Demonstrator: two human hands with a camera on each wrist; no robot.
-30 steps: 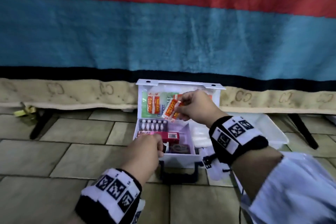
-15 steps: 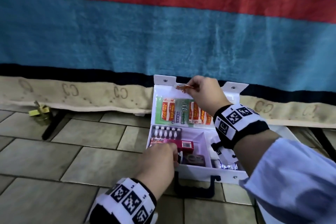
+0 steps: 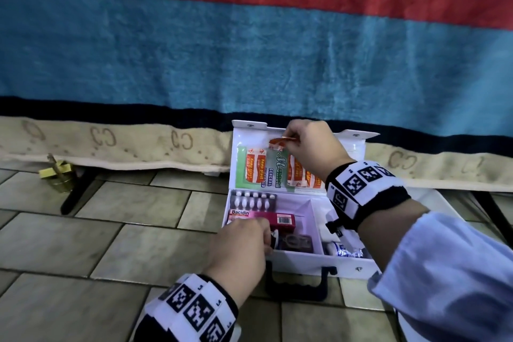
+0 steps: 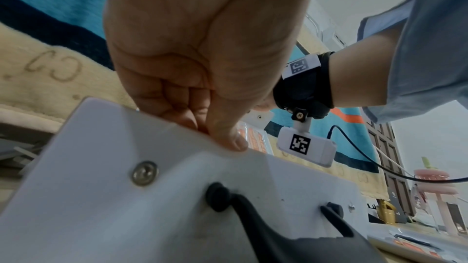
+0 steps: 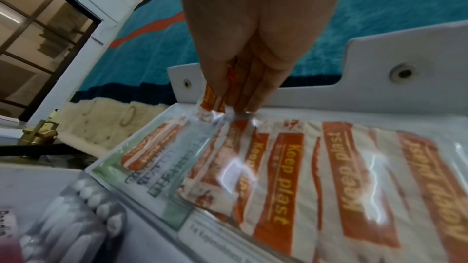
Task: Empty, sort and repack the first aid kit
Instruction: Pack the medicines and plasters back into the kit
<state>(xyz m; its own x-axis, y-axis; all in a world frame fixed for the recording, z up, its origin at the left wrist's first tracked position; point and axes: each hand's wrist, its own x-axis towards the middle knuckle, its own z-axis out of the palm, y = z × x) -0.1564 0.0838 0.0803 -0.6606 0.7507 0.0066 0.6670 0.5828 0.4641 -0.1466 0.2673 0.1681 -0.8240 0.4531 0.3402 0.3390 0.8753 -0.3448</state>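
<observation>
Tiled floor (image 3: 116, 233): kit (image 3: 302, 261) nearly repacked; right hand (image 3: 311, 147) pinches plasters (image 3: 280, 141) at lid pocket (image 3: 266, 172), left hand (image 3: 238, 247) grips front rim.

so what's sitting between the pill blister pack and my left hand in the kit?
The pink Bacidin box lies between the blister pack and your left hand, seen in the head view.

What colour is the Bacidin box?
The Bacidin box is pink with a white barcode label, seen best in the head view.
</observation>
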